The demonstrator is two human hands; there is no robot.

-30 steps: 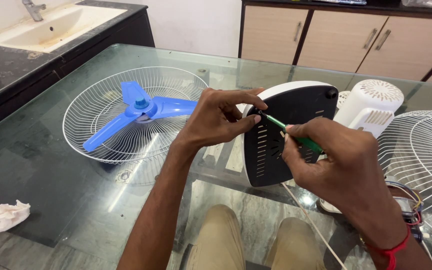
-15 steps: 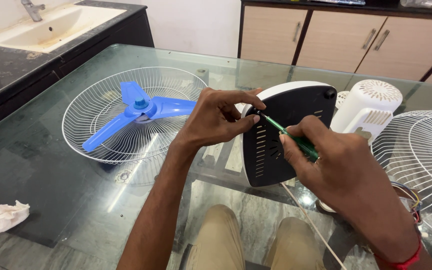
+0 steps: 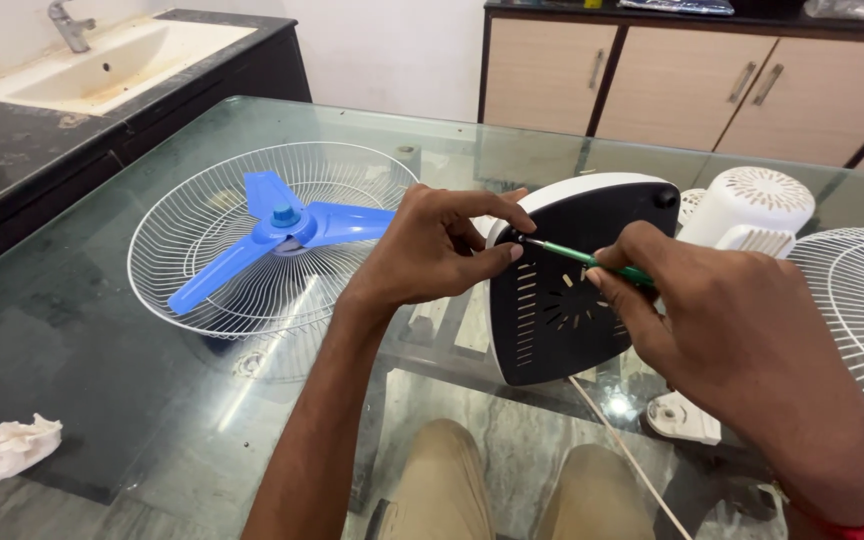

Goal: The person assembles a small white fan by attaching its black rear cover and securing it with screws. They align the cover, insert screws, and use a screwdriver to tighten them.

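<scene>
Fan base [image 3: 572,300] stood on edge, centre frame, on glass table [image 3: 102,330]; black vented underside faced camera, white rim. Left hand [image 3: 432,250] steadied top-left corner, fingers pinched narrow around screw spot. Right hand [image 3: 712,310] fingers closed on green screwdriver [image 3: 592,262], tip at that corner. Risk, my read: tip could cam out, jab left fingertip; smooth plastic base could slide on slick glass. White wire grille [image 3: 202,230] with blue three-blade rotor [image 3: 272,230] lay left; ribbed white motor cover [image 3: 752,205] right.
</scene>
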